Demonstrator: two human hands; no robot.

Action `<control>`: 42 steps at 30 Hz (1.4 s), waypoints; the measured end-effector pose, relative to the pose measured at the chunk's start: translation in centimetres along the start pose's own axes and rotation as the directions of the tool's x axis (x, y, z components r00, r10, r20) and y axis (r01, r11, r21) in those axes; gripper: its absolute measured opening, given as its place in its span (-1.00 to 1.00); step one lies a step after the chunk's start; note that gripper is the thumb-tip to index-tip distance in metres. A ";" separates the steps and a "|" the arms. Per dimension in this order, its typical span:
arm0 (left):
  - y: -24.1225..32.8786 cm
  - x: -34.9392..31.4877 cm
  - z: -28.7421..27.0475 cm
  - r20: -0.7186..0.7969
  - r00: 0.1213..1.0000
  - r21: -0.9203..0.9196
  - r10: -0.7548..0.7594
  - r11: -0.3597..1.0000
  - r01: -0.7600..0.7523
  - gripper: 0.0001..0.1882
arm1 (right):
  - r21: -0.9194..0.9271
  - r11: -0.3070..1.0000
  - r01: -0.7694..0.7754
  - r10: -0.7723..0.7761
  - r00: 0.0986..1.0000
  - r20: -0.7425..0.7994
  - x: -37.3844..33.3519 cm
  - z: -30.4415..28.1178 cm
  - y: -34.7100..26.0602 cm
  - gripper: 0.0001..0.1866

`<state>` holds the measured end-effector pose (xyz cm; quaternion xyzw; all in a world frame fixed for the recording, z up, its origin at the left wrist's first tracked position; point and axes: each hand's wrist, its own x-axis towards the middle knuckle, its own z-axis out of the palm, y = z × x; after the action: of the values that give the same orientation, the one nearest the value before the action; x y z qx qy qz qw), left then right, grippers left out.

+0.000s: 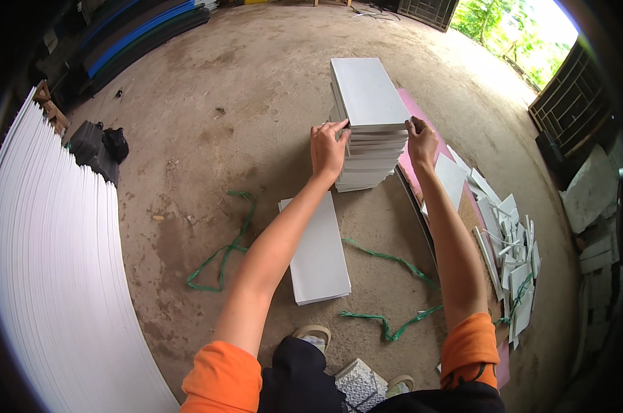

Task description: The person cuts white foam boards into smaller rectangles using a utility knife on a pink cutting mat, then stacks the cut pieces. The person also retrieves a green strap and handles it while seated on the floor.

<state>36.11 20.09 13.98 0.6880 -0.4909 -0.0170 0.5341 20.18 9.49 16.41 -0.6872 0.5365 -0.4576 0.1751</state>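
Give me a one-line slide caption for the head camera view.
Both hands, left hand and right hand, grip the near end of a stack of white panels on a concrete floor.

Orange short sleeves (223, 378), black trousers (299, 375)

Both hands (373, 146) on white panel stack (368, 103)

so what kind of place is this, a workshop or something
Probably a small workshop or storage yard for cut panels, open to the outdoors. Both hands, left hand and right hand, grip a stack of white panels on a bare dirt floor, with offcut strips and a large white sheet pile nearby.
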 end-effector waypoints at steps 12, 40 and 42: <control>-0.5 -0.4 0.4 0.028 0.970 -0.130 -0.241 0.962 0.242 -0.72 | -0.084 0.991 -0.108 0.115 0.990 0.078 -0.3 0.2 0.2 -0.50; -4.5 -26.2 -11.2 0.182 0.863 -0.340 -0.472 0.793 0.506 -0.31 | 0.521 0.688 -0.506 0.284 0.848 0.448 -33.3 -7.0 -0.9 -0.68; -5.6 -27.0 -10.6 0.205 0.841 -0.257 -0.500 0.802 0.539 -0.31 | 0.446 0.718 -0.535 0.322 0.822 0.470 -34.3 -6.1 0.6 -0.69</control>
<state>31.56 46.14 0.79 0.7029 -0.3076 -0.2821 0.5760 14.64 41.61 4.00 -0.5301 0.4836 -0.4060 0.5659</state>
